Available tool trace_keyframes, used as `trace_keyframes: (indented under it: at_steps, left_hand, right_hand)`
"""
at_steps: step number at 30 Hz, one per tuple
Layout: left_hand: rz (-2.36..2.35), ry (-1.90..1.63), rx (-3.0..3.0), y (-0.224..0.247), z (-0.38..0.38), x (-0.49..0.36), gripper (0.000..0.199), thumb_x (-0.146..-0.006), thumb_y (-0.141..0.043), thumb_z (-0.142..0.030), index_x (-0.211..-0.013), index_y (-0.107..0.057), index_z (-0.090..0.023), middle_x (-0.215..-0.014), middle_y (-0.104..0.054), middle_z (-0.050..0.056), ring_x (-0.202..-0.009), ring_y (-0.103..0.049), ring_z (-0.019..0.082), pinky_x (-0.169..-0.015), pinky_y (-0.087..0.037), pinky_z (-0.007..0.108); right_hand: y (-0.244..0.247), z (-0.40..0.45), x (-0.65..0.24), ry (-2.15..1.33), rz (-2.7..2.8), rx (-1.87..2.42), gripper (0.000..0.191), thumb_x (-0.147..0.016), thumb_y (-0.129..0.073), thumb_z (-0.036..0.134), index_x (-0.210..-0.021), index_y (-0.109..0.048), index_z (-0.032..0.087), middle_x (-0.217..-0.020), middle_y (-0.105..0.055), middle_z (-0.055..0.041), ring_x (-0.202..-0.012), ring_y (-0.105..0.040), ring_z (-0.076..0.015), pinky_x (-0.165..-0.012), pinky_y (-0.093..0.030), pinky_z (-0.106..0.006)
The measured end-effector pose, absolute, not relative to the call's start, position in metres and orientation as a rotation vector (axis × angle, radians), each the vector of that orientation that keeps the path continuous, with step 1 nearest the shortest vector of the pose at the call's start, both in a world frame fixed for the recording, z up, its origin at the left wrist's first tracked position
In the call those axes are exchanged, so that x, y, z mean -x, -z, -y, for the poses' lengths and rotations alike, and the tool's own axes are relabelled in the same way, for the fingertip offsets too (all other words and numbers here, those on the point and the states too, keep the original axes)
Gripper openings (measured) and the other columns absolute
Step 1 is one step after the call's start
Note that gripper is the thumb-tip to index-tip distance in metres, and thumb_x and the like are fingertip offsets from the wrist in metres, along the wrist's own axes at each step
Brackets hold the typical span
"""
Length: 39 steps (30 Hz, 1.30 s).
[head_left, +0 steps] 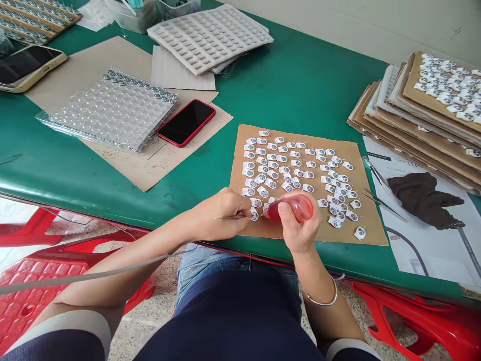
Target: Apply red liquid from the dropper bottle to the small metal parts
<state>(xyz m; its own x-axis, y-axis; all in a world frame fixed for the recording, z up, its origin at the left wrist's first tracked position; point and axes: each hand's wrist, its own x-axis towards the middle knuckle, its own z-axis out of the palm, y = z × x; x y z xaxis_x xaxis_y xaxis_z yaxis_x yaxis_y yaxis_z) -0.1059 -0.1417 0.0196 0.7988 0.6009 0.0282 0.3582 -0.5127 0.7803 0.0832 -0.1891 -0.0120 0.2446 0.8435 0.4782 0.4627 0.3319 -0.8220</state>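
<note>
My left hand (pixel 224 214) is closed on thin metal tweezers (pixel 232 217), whose tip points right at a small white part with a round dark centre (pixel 254 215). My right hand (pixel 300 225) is wrapped round a red squeeze bottle (pixel 291 207), tilted with its nozzle toward that same part. Whether nozzle and part touch, I cannot tell. Both hands are over the front edge of a brown cardboard sheet (pixel 300 236). Several similar white parts (pixel 295 163) lie in loose rows across the sheet.
On the green table (pixel 300 75), a red-edged phone (pixel 187 123) and clear plastic trays (pixel 112 110) lie left. White trays (pixel 210 37) are at the back. Stacked cardboard sheets (pixel 398 125), tweezers (pixel 385 204) and a dark cloth (pixel 424 198) are right. A grey cable (pixel 124 269) crosses my left arm.
</note>
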Motion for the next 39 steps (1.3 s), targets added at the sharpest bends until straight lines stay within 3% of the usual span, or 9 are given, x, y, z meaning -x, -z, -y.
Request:
trace_keyframes:
  at_steps: [13,25,39]
  left_hand:
    - [-0.716,-0.032,-1.835,-0.024,0.098,0.092,0.008,-0.066,-0.058,-0.017,-0.061,-0.061,-0.012,-0.052,-0.052,-0.002,-0.048,-0.041,0.007,-0.041,-0.026,0.018]
    - [-0.690,-0.091,-1.753,-0.011,0.093,0.099,0.008,-0.064,-0.063,-0.019,-0.064,-0.065,-0.011,-0.056,-0.059,0.000,-0.052,-0.048,0.009,-0.044,-0.031,0.018]
    - [-0.685,-0.100,-1.788,-0.012,0.093,0.098,0.009,-0.066,-0.063,-0.019,-0.063,-0.064,-0.011,-0.056,-0.059,0.000,-0.053,-0.049,0.008,-0.044,-0.031,0.018]
  right_hand:
    - [0.017,0.190,-0.085,-0.489,1.452,1.197,0.018,-0.074,-0.064,0.032,-0.084,-0.055,0.020,-0.073,-0.061,-0.0011,-0.067,-0.061,-0.0167,-0.063,-0.053,-0.036]
    - [0.022,0.204,-0.078,-0.227,1.327,1.070,0.023,-0.073,-0.064,0.034,-0.087,-0.055,0.017,-0.071,-0.061,-0.0028,-0.064,-0.061,-0.0180,-0.054,-0.051,-0.035]
    - [0.026,0.204,-0.080,-0.330,1.359,1.111,0.023,-0.070,-0.066,0.030,-0.087,-0.056,0.017,-0.073,-0.063,-0.0038,-0.065,-0.061,-0.0188,-0.057,-0.052,-0.038]
